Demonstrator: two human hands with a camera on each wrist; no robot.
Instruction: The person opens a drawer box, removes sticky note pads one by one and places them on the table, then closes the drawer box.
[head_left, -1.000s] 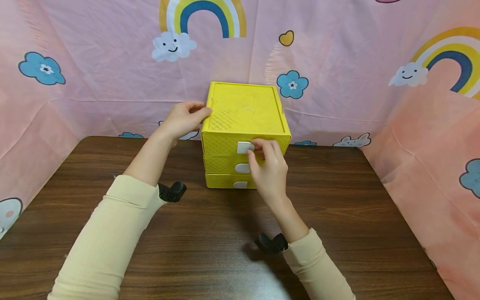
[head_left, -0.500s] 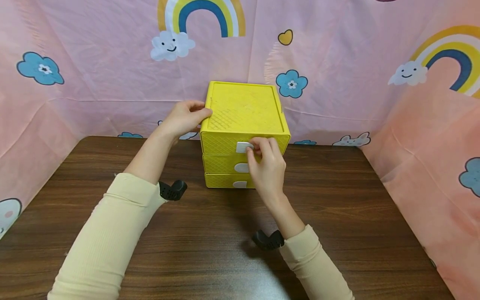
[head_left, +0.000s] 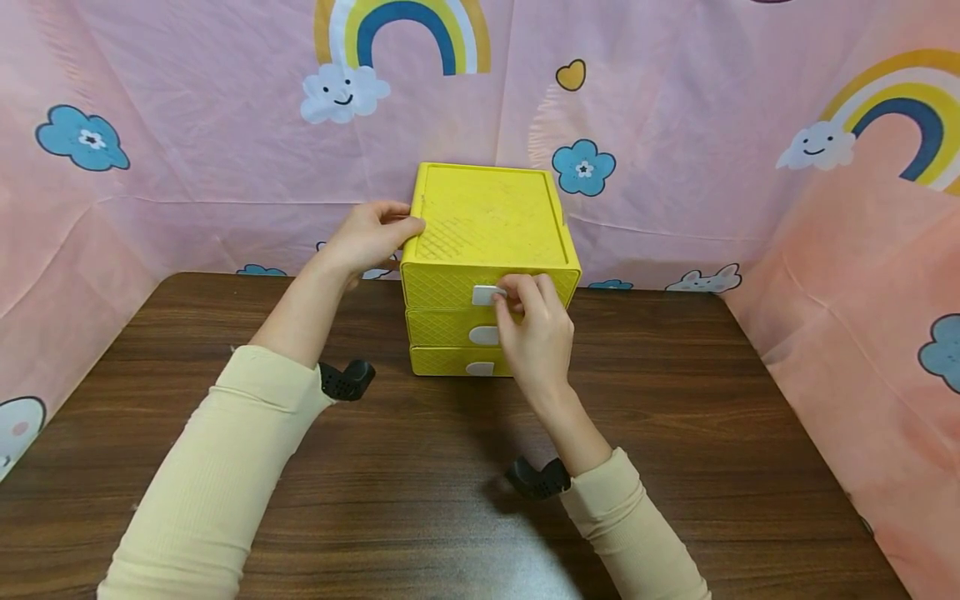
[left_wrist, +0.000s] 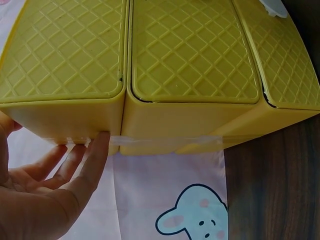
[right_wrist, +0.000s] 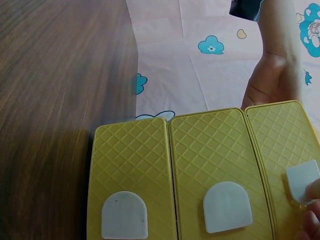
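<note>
A yellow three-drawer plastic storage box [head_left: 491,212] stands upright at the back of the table. Its drawer fronts are flush with one another, each with a white tab handle. My right hand [head_left: 540,337] pinches the top drawer's handle [head_left: 484,295] between thumb and fingers. That handle sits turned sideways, unlike the middle one [right_wrist: 228,207] and the bottom one [right_wrist: 124,215]. My left hand [head_left: 371,237] steadies the box's upper left side, thumb over the top edge. In the left wrist view, its fingers [left_wrist: 92,167] extend with the tips against the side wall.
Dark wood-grain table [head_left: 405,492] spreads in front of and beside the box. A pink patterned cloth [head_left: 660,117] hangs close behind it and at both sides. Clear tape [left_wrist: 165,141] runs along the box's side.
My right hand and forearm have shifted very slightly forward and left, still pinching the handle. The left hand keeps its place, and the drawer fronts look the same.
</note>
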